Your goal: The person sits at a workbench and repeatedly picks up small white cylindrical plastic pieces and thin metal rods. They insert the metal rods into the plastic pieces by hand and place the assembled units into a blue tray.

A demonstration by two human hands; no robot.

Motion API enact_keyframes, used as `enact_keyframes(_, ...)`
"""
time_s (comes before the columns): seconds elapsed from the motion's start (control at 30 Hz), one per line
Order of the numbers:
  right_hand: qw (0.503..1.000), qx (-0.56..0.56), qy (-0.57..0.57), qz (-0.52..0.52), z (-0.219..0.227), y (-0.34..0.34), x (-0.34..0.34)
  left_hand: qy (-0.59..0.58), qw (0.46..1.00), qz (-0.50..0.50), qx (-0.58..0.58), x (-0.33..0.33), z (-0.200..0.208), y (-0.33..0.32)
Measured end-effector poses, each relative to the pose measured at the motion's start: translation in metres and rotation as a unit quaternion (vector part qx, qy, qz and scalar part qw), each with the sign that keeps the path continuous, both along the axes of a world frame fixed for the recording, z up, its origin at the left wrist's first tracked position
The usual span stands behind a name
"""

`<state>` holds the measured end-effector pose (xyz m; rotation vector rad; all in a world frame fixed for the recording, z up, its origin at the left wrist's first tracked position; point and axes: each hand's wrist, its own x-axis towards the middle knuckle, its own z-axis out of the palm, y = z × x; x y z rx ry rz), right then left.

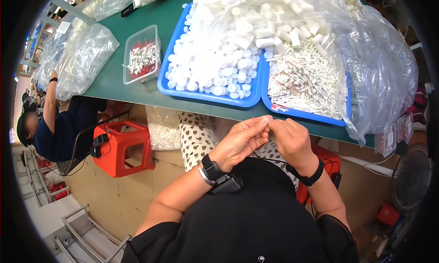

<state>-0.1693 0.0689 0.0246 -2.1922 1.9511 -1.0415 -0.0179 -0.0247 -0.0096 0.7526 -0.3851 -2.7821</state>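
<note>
My left hand (pixel 244 140) and my right hand (pixel 293 140) meet over my lap, just in front of the table edge. Thumb and fingers of each are pinched together at the tips; a tiny pale bit shows between them, too small to name. Beyond the hands, a blue tray (pixel 215 99) holds many translucent white plastic discs (pixel 219 80). Right of it, a second blue tray (pixel 299 117) is heaped with thin white sticks (pixel 306 82), some with red parts. Thick white foam-like cylinders (pixel 292 32) lie in a clear bag behind and partly over both trays.
A clear plastic box (pixel 141 54) of red and white small pieces stands on the green table (pixel 116 86). Large clear bags (pixel 87 57) lie at the left, near a seated person (pixel 64 130). Red stools (pixel 123 148) are below; a fan (pixel 411 178) stands right.
</note>
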Motion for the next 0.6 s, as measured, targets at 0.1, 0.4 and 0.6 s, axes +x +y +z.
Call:
enact_keyframes(0.1,0.997,0.005,-0.072,-0.024,0.000,0.000,-0.003,-0.034,0.998,-0.005,-0.060,-0.001,0.006,-0.004)
enact_keyframes(0.4,0.979,0.071,0.152,-0.113,0.024,-0.013,-0.067,-0.065,0.991,0.036,-0.108,-0.001,0.032,-0.011)
enact_keyframes(0.6,0.972,0.108,0.199,-0.069,0.018,-0.028,-0.072,-0.003,0.996,0.037,-0.082,0.003,0.016,-0.012)
